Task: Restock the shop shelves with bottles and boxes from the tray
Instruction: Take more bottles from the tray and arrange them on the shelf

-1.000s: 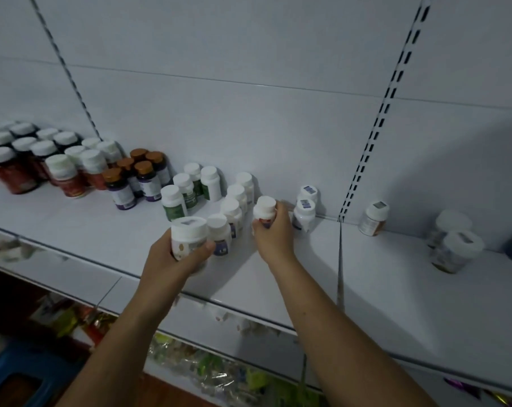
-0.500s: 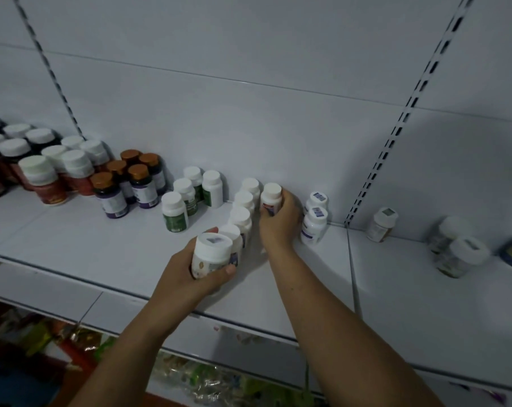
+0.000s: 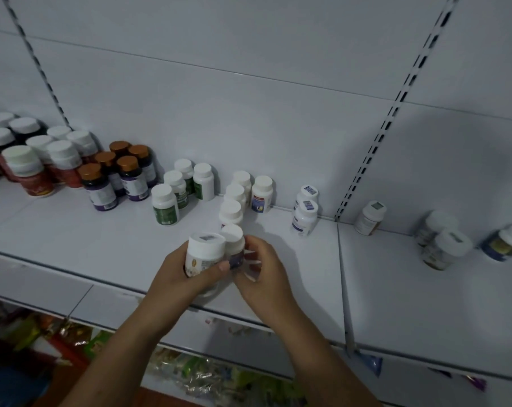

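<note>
The left hand (image 3: pixel 175 274) holds a big white bottle (image 3: pixel 203 254) just above the front part of the white shelf (image 3: pixel 72 236). Its grip is closed round the bottle's side, with the thumb across the label. A small white bottle (image 3: pixel 234 240) with a purple label is right beside the big one and touches it. The right hand (image 3: pixel 263 277) is next to this small bottle with its fingers curled in. I cannot tell if its grip has the small bottle or is just near it. Behind the small bottle, a row of white bottles (image 3: pixel 230 211) goes back to the wall. One more white bottle (image 3: pixel 262 193) stands by the wall next to the row. To the right are two bottles with blue stickers (image 3: pixel 306 215) on their lids. To the left are green-label bottles (image 3: pixel 164 204), then brown-lid bottles (image 3: pixel 97 186), then red bottles (image 3: pixel 28 171) with white lids. Past the black slotted rail (image 3: pixel 375 142), more jars (image 3: pixel 445 248) stand on the shelf.
</note>
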`<state>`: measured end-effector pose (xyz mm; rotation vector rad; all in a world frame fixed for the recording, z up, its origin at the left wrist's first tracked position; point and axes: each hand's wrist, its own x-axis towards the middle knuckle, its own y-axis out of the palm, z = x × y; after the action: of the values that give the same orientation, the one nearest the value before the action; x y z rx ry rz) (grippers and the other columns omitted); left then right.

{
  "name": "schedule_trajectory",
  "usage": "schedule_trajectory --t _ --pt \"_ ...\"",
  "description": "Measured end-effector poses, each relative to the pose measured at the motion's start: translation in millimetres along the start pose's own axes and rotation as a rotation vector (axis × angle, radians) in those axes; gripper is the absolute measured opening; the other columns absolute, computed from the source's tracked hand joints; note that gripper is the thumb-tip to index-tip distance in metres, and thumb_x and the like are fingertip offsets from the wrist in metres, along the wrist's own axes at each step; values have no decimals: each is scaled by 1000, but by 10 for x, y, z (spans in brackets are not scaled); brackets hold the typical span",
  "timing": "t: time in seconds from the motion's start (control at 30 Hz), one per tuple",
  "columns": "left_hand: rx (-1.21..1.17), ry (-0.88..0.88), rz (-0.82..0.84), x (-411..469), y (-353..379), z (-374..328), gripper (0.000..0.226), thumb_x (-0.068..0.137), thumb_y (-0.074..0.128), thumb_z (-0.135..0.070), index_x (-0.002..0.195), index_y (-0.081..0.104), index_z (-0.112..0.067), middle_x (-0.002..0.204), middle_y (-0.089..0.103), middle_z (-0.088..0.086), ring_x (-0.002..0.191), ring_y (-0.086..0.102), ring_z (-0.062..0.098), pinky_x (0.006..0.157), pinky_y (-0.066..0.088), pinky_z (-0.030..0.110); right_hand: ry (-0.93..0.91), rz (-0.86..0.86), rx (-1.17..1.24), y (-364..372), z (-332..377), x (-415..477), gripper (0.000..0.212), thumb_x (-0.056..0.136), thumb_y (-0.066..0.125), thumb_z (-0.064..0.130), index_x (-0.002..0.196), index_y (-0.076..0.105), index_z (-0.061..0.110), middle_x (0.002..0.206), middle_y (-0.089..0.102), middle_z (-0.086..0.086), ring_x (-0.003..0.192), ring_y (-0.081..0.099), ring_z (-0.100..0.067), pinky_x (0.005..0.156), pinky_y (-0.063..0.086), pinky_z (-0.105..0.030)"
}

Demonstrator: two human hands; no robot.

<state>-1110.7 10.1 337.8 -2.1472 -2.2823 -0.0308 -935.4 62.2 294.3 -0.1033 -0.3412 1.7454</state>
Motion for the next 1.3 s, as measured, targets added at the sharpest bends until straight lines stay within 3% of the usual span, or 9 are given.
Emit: schedule_trajectory --t 0.13,0.27,0.53,0.67,0.73,0.87,0.93,1.03,1.3 --pt "-45 -56 108 -31 131 19 52 81 81 -38 128 71 -20 125 76 9 118 71 30 104 55 51 12 -153 -29 -139 -48 28 51 84 85 30 127 60 35 122 66 8 107 65 -3 85 57 -21" --pt "21 -55 98 -12 231 -1 57 77 82 -45 127 70 -20 122 77 5 117 72 27 105 55 53 23 -260 -50 -223 -67 189 51 85 85 22 128 60 28 122 66 5 106 65 -5 88 57 -26" --pt "68 -60 -1 -139 0 56 68 65 82 -55 122 72 -21 115 79 0 108 75 18 98 60 44 13 -365 -73 -115 -84 701 42 82 77 3 121 63 11 108 70 -2 94 67 -14 76 46 -6" --pt "44 -59 -43 -195 -128 61 70 64 81 -55 126 71 -24 118 78 -1 111 74 17 94 60 40 -1 -357 -87 -64 -166 775 31 88 60 -2 110 66 18 107 70 -2 99 69 -15 92 59 -38" --pt "35 -61 -64 -210 -168 50 70 64 80 -56 126 70 -26 118 78 -3 111 74 16 93 59 38 -2 -352 -85 -42 -215 779 36 89 58 -5 113 67 21 111 70 -1 104 68 -13 97 59 -42" --pt "16 -69 -101 -212 -201 35 69 65 81 -55 126 71 -26 119 78 -2 110 74 18 96 58 42 3 -378 -52 -17 -182 829 38 91 66 3 128 62 14 114 67 -5 100 67 -9 93 60 -36" --pt "23 -65 -99 -211 -192 17 68 65 81 -56 126 71 -27 119 78 -3 111 74 17 96 58 41 12 -398 -39 -13 -99 837 40 92 71 2 127 55 14 108 64 -5 90 66 -7 85 57 -26" --pt "29 -55 -91 -217 -161 -23 70 64 80 -57 126 70 -27 118 78 -3 110 74 16 93 59 37 30 -436 -33 -19 -33 868 44 91 73 4 123 47 19 102 63 -7 87 66 -17 83 52 -27" --pt "70 -71 -93 -206 -98 -70 57 65 80 -60 116 76 -37 116 78 -1 106 75 22 96 60 48 73 -404 -78 -7 21 862 28 89 67 -4 90 48 16 79 52 7 71 51 -1 65 40 -10"
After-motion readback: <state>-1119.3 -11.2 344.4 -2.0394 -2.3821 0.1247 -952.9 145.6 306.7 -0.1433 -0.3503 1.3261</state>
